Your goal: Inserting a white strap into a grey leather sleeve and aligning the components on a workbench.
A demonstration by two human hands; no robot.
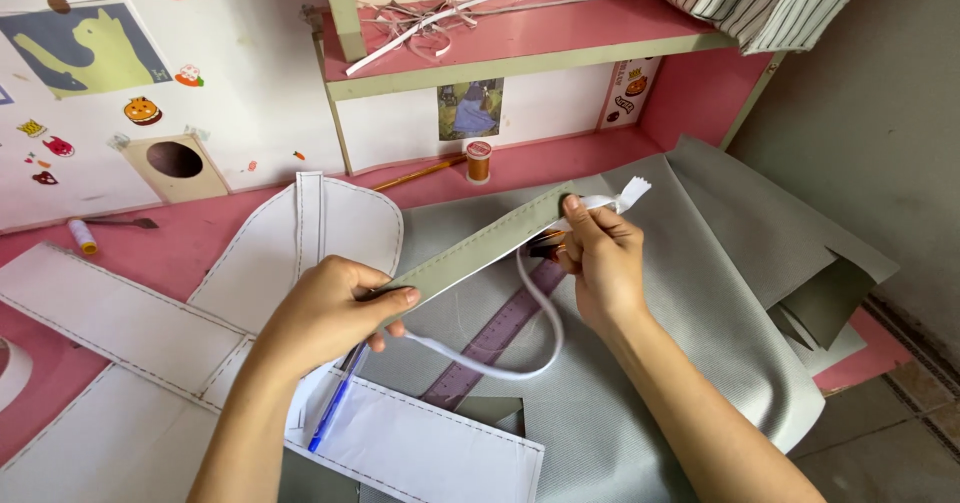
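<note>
Right now I see both hands working on a long grey-green fabric strip held slantwise above the sheet of grey fabric that covers the pink desk. My left hand pinches the lower end of the strip, thumb on top and fingers curled under it. My right hand grips the upper end, fingers closed on the strip together with a white elastic cord. The cord's frayed tip sticks out just past the right fingertips, and the rest of it hangs down from the strip in a loose loop, running back to the left hand.

Under the strip, a purple ruler lies flat on the grey fabric. A blue pen rests just below the left hand, on white paper pattern pieces with dashed edges that spread out left of the strip. Beyond the strip's upper end, an orange thread spool stands upright on the desk, with a pencil lying beside it. Above the spool, a pink shelf carries a tangle of white cord. Far left of the strip, a small yellow-tipped tube lies on the desk.
</note>
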